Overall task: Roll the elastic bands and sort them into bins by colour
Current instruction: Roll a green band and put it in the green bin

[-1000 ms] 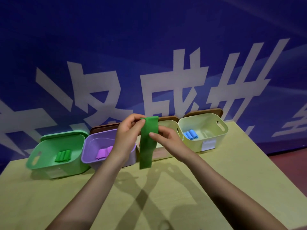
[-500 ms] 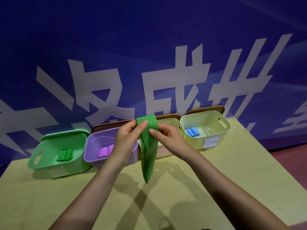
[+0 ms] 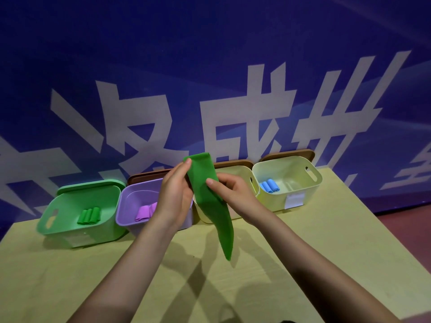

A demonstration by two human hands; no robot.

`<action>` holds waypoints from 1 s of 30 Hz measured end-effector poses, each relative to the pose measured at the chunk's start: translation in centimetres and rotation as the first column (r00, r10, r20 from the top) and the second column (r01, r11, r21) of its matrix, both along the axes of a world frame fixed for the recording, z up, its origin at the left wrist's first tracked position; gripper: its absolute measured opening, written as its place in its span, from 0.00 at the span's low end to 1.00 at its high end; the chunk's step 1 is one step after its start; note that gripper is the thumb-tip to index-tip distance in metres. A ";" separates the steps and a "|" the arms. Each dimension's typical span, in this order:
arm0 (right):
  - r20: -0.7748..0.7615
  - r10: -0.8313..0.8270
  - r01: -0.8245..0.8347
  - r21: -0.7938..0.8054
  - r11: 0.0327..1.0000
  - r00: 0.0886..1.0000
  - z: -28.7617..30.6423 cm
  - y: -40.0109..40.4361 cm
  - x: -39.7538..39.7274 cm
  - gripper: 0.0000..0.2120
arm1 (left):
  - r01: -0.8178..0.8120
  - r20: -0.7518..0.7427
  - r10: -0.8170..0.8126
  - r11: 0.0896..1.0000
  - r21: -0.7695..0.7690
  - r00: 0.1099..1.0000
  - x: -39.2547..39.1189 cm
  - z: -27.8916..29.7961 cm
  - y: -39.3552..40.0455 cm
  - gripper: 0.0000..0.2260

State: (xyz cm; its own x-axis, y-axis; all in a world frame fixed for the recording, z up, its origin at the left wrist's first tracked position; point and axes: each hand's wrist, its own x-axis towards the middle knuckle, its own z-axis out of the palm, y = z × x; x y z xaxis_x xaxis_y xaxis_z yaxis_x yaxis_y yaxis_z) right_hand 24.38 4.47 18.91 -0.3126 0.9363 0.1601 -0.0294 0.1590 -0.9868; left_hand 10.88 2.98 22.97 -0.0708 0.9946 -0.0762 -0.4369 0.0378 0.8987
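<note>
Four bins stand in a row along the far edge of the table [image 3: 70, 276], a wall banner [image 3: 210, 66] behind them. From nine o'clock towards three: the first bin [image 3: 58, 227] holds rolled bands [image 3: 89, 216]; the second bin [image 3: 126, 206] holds flattened bands [image 3: 144, 212]; the third bin [image 3: 242, 173] sits behind the hands; the fourth bin [image 3: 310, 190] holds rolls [image 3: 269, 186]. At centre, the left hand [image 3: 173, 194] and right hand [image 3: 233, 194] hold a hanging band [image 3: 214, 206] above the table, its tail pointing to five o'clock.

Four bins [image 3: 81, 220] behind the hands [image 3: 173, 197]; one loose green band [image 3: 213, 203]; three green rolls [image 3: 89, 216]; two blue rolls [image 3: 269, 186].
</note>
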 end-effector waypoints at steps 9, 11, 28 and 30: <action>-0.165 0.076 -0.106 -0.177 0.979 0.983 -2.3 -0.1 -0.7 0.12 | -0.027 0.061 0.027 1.000 0.012 0.998 -0.2 0.7 1.0 0.14; -0.191 0.117 -0.160 -0.229 0.960 0.975 -2.8 -0.1 -0.6 0.12 | -0.056 0.115 0.060 0.998 -0.036 0.992 -0.8 0.6 2.0 0.16; -0.021 0.213 -0.193 -0.517 0.834 0.977 -8.9 -2.5 4.0 0.08 | -0.374 0.358 0.405 0.914 -0.155 0.842 -8.7 -5.2 5.1 0.15; -0.019 0.191 -0.173 -0.521 0.836 0.981 -9.4 -2.3 4.2 0.09 | -0.386 0.324 0.415 0.910 -0.154 0.850 -8.9 -5.7 5.0 0.16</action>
